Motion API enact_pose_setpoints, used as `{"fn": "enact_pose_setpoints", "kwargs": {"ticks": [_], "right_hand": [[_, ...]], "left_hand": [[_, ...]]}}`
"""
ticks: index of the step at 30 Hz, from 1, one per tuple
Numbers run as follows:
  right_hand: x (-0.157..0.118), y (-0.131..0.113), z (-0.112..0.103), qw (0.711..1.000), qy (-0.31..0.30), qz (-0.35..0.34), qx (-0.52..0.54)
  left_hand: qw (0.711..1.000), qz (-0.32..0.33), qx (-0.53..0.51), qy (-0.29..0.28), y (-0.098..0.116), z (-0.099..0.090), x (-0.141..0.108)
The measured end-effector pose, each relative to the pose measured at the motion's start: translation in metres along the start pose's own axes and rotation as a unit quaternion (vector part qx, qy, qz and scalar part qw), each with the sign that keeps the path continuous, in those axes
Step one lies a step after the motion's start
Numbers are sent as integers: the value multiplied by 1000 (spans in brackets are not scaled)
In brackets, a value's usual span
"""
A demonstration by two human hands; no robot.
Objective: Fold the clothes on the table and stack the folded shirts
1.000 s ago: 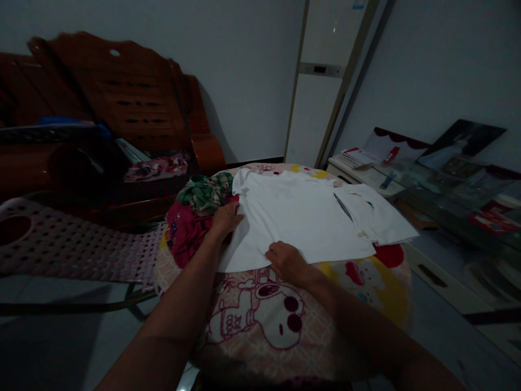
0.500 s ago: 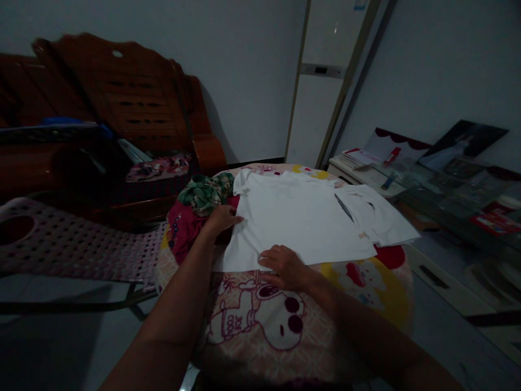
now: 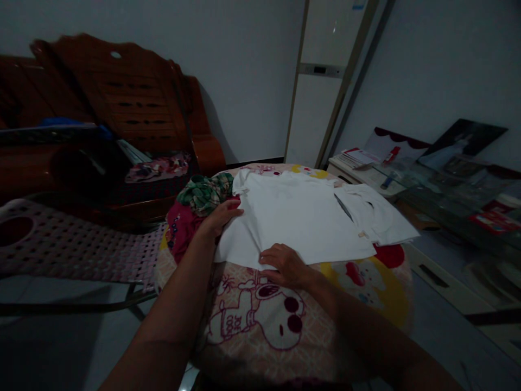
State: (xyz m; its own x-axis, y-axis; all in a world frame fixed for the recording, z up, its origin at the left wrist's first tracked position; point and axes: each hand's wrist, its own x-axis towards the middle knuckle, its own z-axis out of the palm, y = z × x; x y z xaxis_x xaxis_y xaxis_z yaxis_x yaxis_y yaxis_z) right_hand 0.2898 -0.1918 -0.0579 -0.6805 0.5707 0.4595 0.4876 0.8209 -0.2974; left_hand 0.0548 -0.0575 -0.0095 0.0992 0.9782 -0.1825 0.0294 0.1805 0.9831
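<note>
A white shirt (image 3: 297, 217) lies spread on a round table with a patterned cloth (image 3: 321, 336). My right hand (image 3: 283, 266) pinches its near hem, left of the middle. My left hand (image 3: 222, 217) is at the shirt's left side edge, fingers closed on the fabric. A crease runs through the shirt between the two hands. Beyond my left hand lie a green plaid cloth (image 3: 205, 193) and a dark pink cloth (image 3: 183, 228). To the right of the shirt is a folded white garment (image 3: 378, 214).
At the left stand a woven chair (image 3: 93, 244) and a carved wooden sofa (image 3: 134, 98). A tall white appliance (image 3: 317, 103) is behind the table. On the right, a glass-topped cabinet (image 3: 439, 190) holds papers, a red item and a picture.
My left hand has shifted slightly up with the shirt's left edge. The near left hem has risen a little, and a sharper crease has formed near my right hand.
</note>
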Motion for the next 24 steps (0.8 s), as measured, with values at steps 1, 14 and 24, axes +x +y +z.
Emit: {"fn": "enact_pose_setpoints", "kwargs": {"ticks": [1,14,24], "right_hand": [[-1,1,1,1000,6,2,6],[0,10,-3,973,79,98,191],[0,-5,6,982,-39,34,181]], "left_hand": [[1000,-3,-19,-8,2,-3,-1],[993,52,70,-81,6,-27,-11],[973,40,168,-150,13,-35,-28]]}}
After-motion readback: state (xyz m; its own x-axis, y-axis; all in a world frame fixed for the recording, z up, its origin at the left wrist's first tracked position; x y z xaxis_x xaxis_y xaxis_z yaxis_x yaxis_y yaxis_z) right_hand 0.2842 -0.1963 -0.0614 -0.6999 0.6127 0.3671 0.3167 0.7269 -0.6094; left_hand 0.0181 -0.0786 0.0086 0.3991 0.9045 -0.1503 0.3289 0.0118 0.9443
